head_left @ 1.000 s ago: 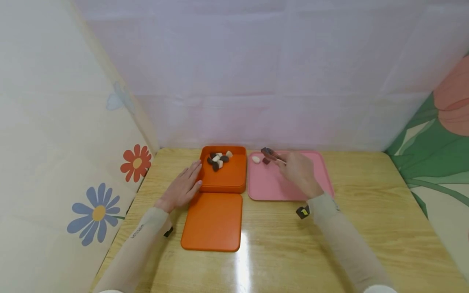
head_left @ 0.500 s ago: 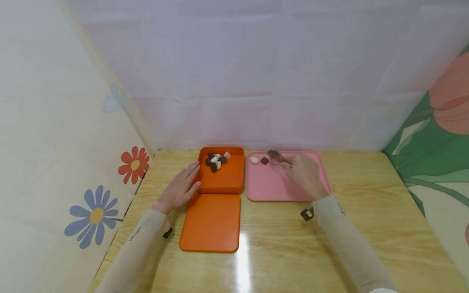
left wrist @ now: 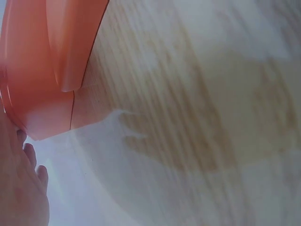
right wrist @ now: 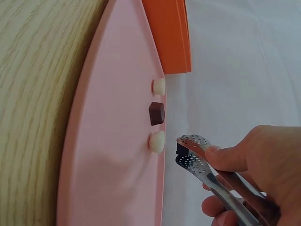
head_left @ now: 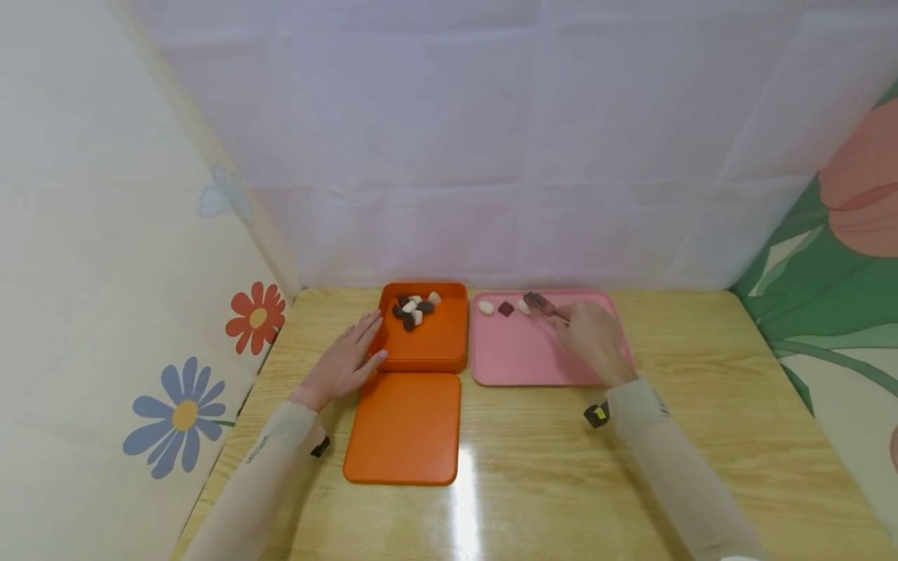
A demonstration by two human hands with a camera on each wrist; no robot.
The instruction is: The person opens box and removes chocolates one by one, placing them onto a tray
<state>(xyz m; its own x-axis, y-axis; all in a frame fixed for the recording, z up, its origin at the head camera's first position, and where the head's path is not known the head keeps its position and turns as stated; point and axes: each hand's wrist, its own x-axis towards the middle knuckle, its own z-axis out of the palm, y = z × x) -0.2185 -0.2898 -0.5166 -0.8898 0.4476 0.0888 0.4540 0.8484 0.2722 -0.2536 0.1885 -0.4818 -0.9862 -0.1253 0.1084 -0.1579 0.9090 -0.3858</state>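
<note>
My left hand (head_left: 342,363) lies with straight fingers along the left wall of an open orange box (head_left: 449,335), its fingertips at the rim. Dark and white chocolate-like pieces (head_left: 410,308) are heaped inside the box. Metal tongs with perforated ends (right wrist: 194,153) are gripped in my right hand (head_left: 592,339) above the pink tray (head_left: 519,354). A dark piece (right wrist: 181,150) shows between the tong ends. Along the tray's back edge stand a white piece (right wrist: 159,86), a dark faceted piece (right wrist: 156,113) and another white piece (right wrist: 157,141), this last one closest to the tongs.
A flat orange lid (head_left: 403,427) lies on the wooden table (head_left: 533,460) in front of the box. The tray stands right beside the box. A pale cloth backdrop (head_left: 449,140) rises behind both, with flower-printed sheets (head_left: 188,414) at the sides.
My right hand has moved the tongs rightward along the tray's back edge, away from the dark piece. A second white piece now shows beside them. My left hand stays on the box.
</note>
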